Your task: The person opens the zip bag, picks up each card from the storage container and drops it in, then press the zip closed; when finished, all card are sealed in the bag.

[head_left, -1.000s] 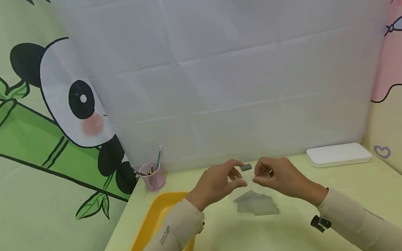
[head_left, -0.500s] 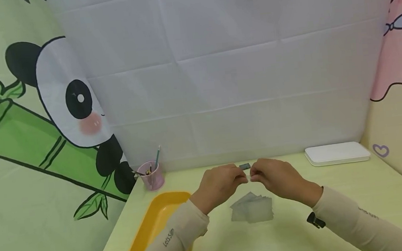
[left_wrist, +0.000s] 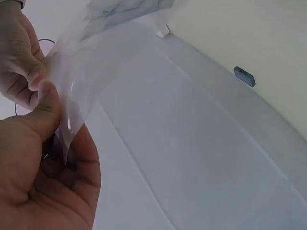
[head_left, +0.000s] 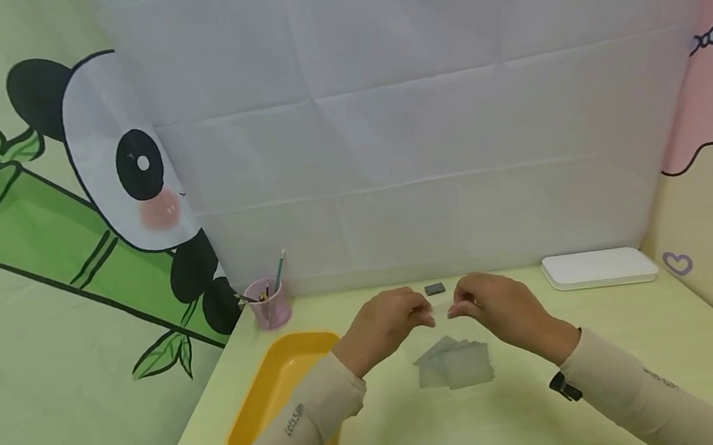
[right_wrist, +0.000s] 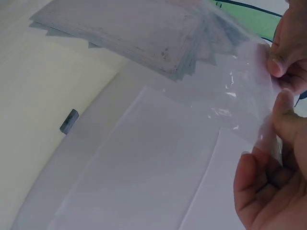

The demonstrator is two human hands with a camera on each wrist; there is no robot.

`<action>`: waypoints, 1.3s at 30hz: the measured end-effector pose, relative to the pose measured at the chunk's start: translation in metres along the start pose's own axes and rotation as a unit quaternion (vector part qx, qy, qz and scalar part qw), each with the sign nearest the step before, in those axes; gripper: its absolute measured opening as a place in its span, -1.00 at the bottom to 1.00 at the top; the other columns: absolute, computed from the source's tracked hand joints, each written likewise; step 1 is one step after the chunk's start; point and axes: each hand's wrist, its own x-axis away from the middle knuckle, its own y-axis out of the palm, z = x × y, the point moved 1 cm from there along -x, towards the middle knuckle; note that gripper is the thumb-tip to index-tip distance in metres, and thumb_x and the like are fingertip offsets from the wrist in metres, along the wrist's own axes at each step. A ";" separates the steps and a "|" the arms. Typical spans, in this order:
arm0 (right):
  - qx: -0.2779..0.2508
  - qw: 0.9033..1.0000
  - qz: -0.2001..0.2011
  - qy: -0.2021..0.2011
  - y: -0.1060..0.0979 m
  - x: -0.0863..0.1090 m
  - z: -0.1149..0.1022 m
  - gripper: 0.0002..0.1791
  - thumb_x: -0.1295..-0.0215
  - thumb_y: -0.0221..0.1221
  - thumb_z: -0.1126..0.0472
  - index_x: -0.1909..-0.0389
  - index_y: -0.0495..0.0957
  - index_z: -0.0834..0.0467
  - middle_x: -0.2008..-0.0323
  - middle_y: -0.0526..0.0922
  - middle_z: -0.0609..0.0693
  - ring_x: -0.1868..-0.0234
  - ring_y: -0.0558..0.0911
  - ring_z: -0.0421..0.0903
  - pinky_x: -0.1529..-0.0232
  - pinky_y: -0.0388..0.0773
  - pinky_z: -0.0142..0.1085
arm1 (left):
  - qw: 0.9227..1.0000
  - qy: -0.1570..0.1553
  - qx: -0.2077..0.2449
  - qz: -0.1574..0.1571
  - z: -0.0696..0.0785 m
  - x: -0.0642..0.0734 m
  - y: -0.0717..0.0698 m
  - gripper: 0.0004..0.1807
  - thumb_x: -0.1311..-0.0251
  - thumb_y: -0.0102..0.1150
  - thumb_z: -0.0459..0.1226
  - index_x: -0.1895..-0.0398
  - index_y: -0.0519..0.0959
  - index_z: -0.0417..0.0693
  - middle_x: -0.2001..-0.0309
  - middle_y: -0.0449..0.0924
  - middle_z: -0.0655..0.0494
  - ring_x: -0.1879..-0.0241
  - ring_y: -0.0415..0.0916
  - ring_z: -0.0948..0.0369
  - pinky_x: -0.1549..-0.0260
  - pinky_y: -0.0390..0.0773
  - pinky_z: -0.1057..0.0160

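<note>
Thin clear plastic film [left_wrist: 72, 105] is stretched between the two hands, nearly invisible in the head view. My left hand [head_left: 384, 324] pinches its edge between thumb and fingers. Opposite it, my right hand [head_left: 501, 316] pinches the same film [right_wrist: 235, 115], the thumbs close together in the wrist views. Below and nearer the person, several thin grey rectangular sheets [head_left: 467, 364] lie fanned in a loose stack on the table. A small dark grey block [head_left: 434, 289] lies on the table beyond the hands.
A yellow tray [head_left: 288, 372] stands at the left, partly behind the left sleeve. Behind it is a pink cup [head_left: 273, 312] with pencils. At the back right lies a flat white case [head_left: 599, 269]. A white cloth [head_left: 400, 139] hangs behind the table.
Half a second ago the hands came closer together; now they are a little apart again, at about the spacing of a second ago. The grey sheets and dark block stay on the table.
</note>
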 end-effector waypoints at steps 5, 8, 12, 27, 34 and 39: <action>-0.056 0.998 -0.039 0.008 -0.005 0.004 0.008 -0.94 -0.29 0.33 0.24 0.26 0.64 0.08 0.36 0.60 -0.22 0.37 0.56 -0.26 0.32 0.56 -0.26 | 1.000 -0.013 0.011 -0.022 -0.006 0.002 -0.003 -0.78 -0.25 0.34 -0.24 0.06 0.73 -0.02 0.22 0.71 0.22 0.21 0.65 0.26 0.13 0.58 0.30; -0.062 0.998 -0.030 -0.009 -0.004 0.005 0.009 -0.88 -0.26 0.33 0.36 0.22 0.65 0.12 0.31 0.63 -0.18 0.29 0.63 -0.20 0.24 0.60 -0.23 | 1.000 0.006 0.005 -0.010 -0.008 0.003 -0.003 -0.79 -0.27 0.30 -0.39 0.06 0.72 -0.08 0.22 0.73 0.17 0.18 0.67 0.22 0.06 0.57 0.29; -0.063 0.997 0.017 -0.032 0.000 0.007 0.008 -0.84 -0.20 0.35 0.43 0.28 0.65 0.13 0.36 0.62 -0.19 0.33 0.64 -0.19 0.28 0.60 -0.25 | 0.999 0.034 -0.010 0.015 -0.008 0.006 -0.002 -0.76 -0.27 0.23 -0.51 0.08 0.71 -0.11 0.21 0.74 0.15 0.20 0.67 0.19 0.04 0.57 0.27; -0.144 0.989 -0.005 0.019 0.003 0.012 0.008 -0.79 -0.27 0.32 0.37 0.09 0.67 0.15 0.31 0.66 -0.17 0.31 0.63 -0.21 0.27 0.57 -0.27 | 0.999 -0.004 -0.046 0.015 0.001 0.005 0.002 -0.79 -0.26 0.35 -0.03 0.18 0.68 0.10 0.27 0.61 0.31 0.32 0.55 0.30 0.36 0.53 0.30; -0.154 0.988 -0.018 0.013 0.007 0.014 0.002 -0.79 -0.36 0.20 0.46 0.11 0.41 0.20 0.35 0.55 -0.09 0.36 0.55 -0.14 0.29 0.52 -0.28 | 0.998 -0.028 -0.040 -0.035 0.014 0.001 0.006 -0.76 -0.33 0.25 0.04 0.13 0.68 0.16 0.21 0.64 0.38 0.45 0.48 0.41 0.55 0.46 0.36; -0.140 0.990 -0.011 0.005 0.009 0.015 -0.004 -0.78 -0.38 0.15 0.48 0.15 0.32 0.19 0.36 0.52 -0.06 0.40 0.49 -0.17 0.34 0.48 -0.27 | 0.999 0.004 -0.052 0.009 0.019 -0.002 0.011 -0.86 -0.37 0.24 -0.07 0.20 0.72 0.15 0.31 0.64 0.36 0.50 0.44 0.43 0.63 0.40 0.41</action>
